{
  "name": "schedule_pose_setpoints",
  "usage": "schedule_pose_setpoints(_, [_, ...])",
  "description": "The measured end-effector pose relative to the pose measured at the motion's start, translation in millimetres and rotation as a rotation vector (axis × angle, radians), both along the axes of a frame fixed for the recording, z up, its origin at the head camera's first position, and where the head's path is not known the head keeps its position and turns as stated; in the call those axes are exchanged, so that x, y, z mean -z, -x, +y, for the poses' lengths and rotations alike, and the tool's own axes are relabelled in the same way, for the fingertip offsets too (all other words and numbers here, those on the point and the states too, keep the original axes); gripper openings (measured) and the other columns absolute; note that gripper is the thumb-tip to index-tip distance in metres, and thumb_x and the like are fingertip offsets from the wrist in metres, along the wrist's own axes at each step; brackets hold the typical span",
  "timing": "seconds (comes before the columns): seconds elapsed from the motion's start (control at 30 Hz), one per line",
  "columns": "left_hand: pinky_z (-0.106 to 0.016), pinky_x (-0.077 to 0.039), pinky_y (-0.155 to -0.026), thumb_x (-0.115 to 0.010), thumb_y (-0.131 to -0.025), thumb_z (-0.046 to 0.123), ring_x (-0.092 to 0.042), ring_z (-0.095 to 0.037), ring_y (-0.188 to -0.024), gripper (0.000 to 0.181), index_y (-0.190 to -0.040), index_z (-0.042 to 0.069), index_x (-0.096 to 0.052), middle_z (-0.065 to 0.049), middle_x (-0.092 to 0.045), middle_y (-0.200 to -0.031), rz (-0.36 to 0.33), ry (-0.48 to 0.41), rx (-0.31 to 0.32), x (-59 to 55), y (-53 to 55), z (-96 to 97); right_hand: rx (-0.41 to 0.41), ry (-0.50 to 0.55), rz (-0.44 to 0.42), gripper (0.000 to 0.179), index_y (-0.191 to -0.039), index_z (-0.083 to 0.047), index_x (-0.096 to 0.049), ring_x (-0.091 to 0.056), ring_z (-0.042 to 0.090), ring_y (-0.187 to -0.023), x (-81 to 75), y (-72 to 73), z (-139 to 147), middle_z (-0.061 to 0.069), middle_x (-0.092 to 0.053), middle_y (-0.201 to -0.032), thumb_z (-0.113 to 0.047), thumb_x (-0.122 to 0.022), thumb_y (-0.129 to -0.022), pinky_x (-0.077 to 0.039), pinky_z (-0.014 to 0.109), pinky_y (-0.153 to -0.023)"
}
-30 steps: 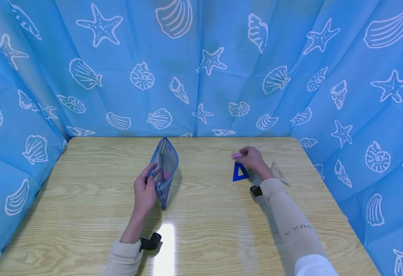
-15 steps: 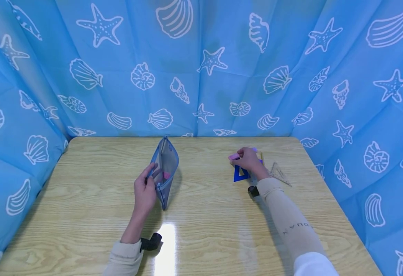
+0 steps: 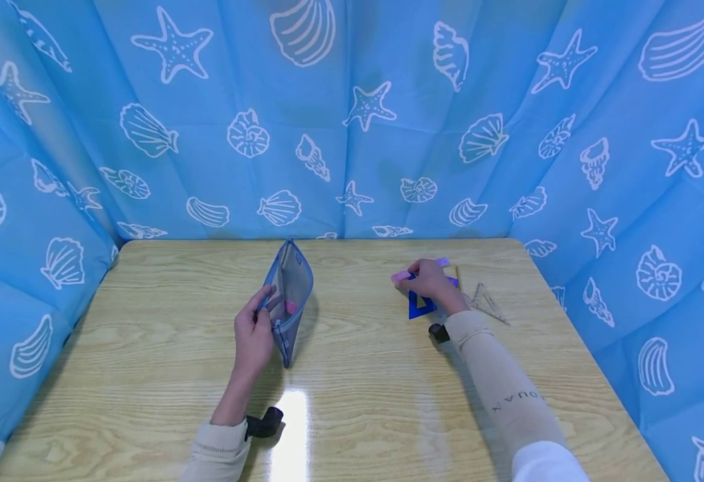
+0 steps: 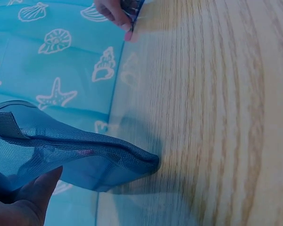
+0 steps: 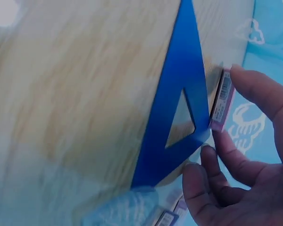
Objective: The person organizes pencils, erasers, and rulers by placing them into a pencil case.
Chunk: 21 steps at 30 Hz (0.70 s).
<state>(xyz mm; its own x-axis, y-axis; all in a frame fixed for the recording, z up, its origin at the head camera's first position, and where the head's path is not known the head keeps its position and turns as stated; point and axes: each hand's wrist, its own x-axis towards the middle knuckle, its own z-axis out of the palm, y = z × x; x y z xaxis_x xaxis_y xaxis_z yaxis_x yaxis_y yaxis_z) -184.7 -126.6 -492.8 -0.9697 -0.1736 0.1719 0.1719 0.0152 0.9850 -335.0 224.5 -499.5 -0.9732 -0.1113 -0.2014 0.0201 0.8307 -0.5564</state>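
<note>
My left hand (image 3: pixel 252 338) grips the near left side of a blue mesh zip pouch (image 3: pixel 298 281), whose mouth gapes upward. A small pink item (image 3: pixel 290 307) lies inside the pouch. In the left wrist view, the thumb (image 4: pixel 42 190) presses the mesh from below. To the right, my right hand (image 3: pixel 430 281) pinches a pink eraser (image 3: pixel 401 276) between thumb and finger, and a barcode label (image 5: pixel 221 99) shows along its side. Below that hand lies a blue set square (image 5: pixel 153 132), flat on the table.
Behind the right hand lies another pink eraser (image 3: pixel 442 262), with a thin yellow item (image 3: pixel 458 276) nearby. A clear set square (image 3: pixel 487 304) rests further right. Blue shell-print curtain (image 3: pixel 346 120) surrounds the wooden table (image 3: pixel 352 402) at the back and sides.
My right hand has shifted a little left with the pink eraser, uncovering the second pink eraser and yellow item behind it. My left hand and the pouch have stayed in place.
</note>
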Motion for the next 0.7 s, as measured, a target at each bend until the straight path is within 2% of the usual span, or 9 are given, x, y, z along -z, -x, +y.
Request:
schedule_pose_setpoints(0.17, [-0.051, -0.049, -0.109, -0.027, -0.102, -0.006, -0.053, -0.043, -0.134, 0.050, -0.150, -0.008, -0.040, -0.025, -0.046, -0.152, 0.001, 0.006, -0.007, 0.8, 0.7, -0.2, -0.035, 0.008, -0.002, 0.057, -0.128, 0.001, -0.061, -0.056, 0.029, -0.095, 1.4, -0.8, -6, 0.020, -0.061, -0.122, -0.038, -0.074, -0.090, -0.052, 0.037, -0.078])
schedule_pose_setpoints(0.4, [-0.051, -0.049, -0.109, -0.026, -0.102, -0.007, -0.053, -0.041, -0.134, 0.050, -0.150, -0.008, -0.039, -0.025, -0.046, -0.152, -0.005, -0.009, -0.006, 1.1, 0.6, 0.0, -0.081, -0.019, 0.068, 0.058, -0.123, 0.002, -0.064, -0.054, 0.027, -0.092, 2.9, -1.1, -12, 0.018, -0.063, -0.113, -0.039, -0.080, -0.085, -0.048, 0.035, -0.075])
schedule_pose_setpoints(0.53, [-0.045, -0.052, -0.108, -0.026, -0.102, -0.007, -0.054, -0.042, -0.134, 0.050, -0.150, -0.008, -0.039, -0.025, -0.046, -0.152, -0.005, -0.017, -0.008, 1.1, 0.7, 0.1, -0.086, 0.017, 0.072, 0.055, -0.123, 0.002, -0.064, -0.059, 0.032, -0.104, 6.5, 0.8, -11, 0.020, -0.064, -0.120, -0.035, -0.079, -0.086, -0.055, 0.042, -0.089])
schedule_pose_setpoints(0.63, [-0.043, -0.052, -0.108, -0.026, -0.102, -0.007, -0.054, -0.041, -0.134, 0.051, -0.150, -0.008, -0.039, -0.024, -0.046, -0.152, -0.007, -0.026, -0.011, 1.3, 1.0, -0.6, -0.089, 0.067, 0.062, 0.053, -0.124, 0.002, -0.064, -0.059, 0.036, -0.119, 10.6, 2.9, -7, 0.022, -0.063, -0.126, -0.032, -0.080, -0.086, -0.054, 0.048, -0.103])
schedule_pose_setpoints(0.7, [-0.041, -0.052, -0.108, -0.026, -0.102, -0.007, -0.054, -0.041, -0.134, 0.051, -0.151, -0.008, -0.039, -0.024, -0.046, -0.152, -0.010, -0.028, -0.011, 1.4, 1.2, -1.3, -0.094, 0.096, 0.056, 0.053, -0.124, 0.002, -0.063, -0.057, 0.038, -0.125, 12.2, 3.9, -4, 0.022, -0.063, -0.128, -0.031, -0.080, -0.086, -0.053, 0.049, -0.107])
